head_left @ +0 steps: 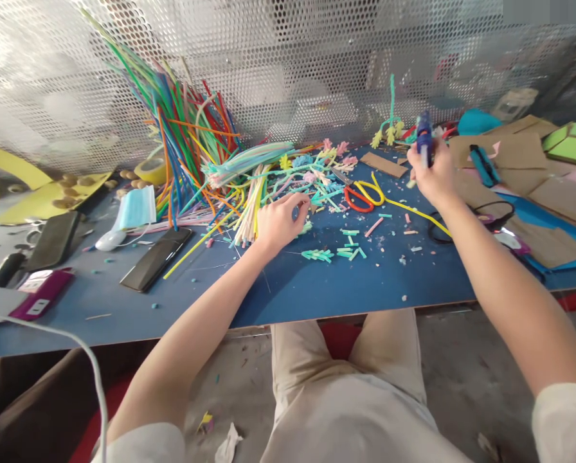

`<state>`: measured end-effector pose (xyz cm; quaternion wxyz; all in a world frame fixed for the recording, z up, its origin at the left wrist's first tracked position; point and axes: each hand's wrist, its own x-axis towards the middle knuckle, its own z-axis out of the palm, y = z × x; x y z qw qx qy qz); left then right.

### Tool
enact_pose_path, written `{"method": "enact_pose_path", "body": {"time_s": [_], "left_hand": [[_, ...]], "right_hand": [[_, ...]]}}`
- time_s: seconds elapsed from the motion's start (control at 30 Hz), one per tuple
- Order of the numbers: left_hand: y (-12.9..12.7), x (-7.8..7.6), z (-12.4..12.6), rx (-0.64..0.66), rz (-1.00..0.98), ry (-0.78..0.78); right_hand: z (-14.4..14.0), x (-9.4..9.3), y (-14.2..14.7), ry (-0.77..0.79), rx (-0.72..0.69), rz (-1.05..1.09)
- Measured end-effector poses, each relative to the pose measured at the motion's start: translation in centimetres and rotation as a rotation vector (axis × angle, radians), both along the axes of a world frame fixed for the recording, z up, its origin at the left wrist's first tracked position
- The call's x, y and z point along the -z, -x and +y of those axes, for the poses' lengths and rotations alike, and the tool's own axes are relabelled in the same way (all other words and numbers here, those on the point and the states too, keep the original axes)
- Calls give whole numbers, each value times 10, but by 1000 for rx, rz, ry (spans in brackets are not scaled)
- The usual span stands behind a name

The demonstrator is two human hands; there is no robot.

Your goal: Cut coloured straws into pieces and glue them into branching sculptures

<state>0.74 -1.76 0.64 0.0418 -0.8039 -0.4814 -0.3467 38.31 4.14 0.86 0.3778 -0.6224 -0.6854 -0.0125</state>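
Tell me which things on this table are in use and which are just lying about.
In use:
right hand holding glue gun
left hand on the cut pipe cleaners
scissors
pipe cleaner bundle

Lying about:
phone
face mask
tape roll
cardboard

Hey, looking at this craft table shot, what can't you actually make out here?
- Head view: the glue gun body is mostly wrapped by the right hand.
- What the left hand pinches is hidden under its fingers.
- Things behind the perforated screen are blurred.
- The purple box label is too small to read.
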Motion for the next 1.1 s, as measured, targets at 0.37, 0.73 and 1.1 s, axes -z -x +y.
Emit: {"method": "enact_pose_path", "body": {"time_s": [0.37,0.73,1.1], "left_hand": [[-1,2,-2,23,65,46],[-6,4,-4,47,64,42],[-7,4,-5,36,77,29]], "right_hand": [[-51,-9,49,244,-575,11],[-49,-2,58,231,-517,-186],[-51,-5,60,252,-554,-170]]}}
